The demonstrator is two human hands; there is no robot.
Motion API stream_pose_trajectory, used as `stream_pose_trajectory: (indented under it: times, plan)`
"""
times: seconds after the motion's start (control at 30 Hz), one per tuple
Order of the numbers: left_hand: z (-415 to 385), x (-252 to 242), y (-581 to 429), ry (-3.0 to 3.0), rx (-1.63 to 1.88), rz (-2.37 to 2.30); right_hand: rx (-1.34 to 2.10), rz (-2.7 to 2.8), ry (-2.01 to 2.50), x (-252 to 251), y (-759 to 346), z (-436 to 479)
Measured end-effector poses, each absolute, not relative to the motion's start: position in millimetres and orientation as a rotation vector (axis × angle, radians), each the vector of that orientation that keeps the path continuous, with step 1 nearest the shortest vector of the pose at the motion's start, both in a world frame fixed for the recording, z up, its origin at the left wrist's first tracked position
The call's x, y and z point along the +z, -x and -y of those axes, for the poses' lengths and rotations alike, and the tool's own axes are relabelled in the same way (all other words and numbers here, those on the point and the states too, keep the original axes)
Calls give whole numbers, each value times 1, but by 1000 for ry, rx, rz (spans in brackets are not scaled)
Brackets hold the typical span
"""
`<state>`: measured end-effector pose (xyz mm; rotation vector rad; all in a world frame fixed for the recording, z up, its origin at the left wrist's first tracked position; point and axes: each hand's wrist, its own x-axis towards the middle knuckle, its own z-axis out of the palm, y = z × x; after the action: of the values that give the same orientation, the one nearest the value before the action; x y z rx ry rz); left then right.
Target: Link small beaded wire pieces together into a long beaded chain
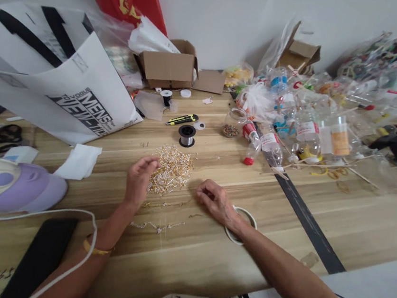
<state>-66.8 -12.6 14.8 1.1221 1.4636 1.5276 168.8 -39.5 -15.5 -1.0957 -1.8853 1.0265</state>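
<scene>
A heap of small gold and silver beads and pins [173,169] lies on the wooden table [207,260]. My left hand [139,179] rests at the heap's left edge, fingers curled and pinched into the beads. My right hand [216,202] lies on the table just right of the heap, fingers curled down, and what they hold is hidden. Two strung bead strands lie near me: one gold [163,205], one silver [157,226]. My right wrist covers part of a white tape ring [246,216].
A wire spool [187,136], a yellow utility knife [182,119], a bead jar [232,123] and toppled plastic bottles [269,142] lie behind. A white shopping bag [56,75], cardboard box [170,67], purple cap [18,186], black phone [41,258] and white cable [73,268] sit left.
</scene>
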Motion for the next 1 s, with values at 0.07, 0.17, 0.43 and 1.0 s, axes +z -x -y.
stream_pose_trajectory:
  times: [0.07, 0.17, 0.43, 1.0]
  plan:
    - [19, 18, 55, -1331, 1301, -1445, 1027, 1870, 1115, -16, -169, 39]
    - [25, 19, 42, -1584, 1101, -1368, 1056, 1845, 1161, -18, -169, 39]
    - [26, 6, 33, -2081, 884, -1365, 1075, 1845, 1198, -19, -168, 40]
    - [24, -8, 33, -2541, 683, -1408, 1095, 1890, 1227, -18, -165, 42]
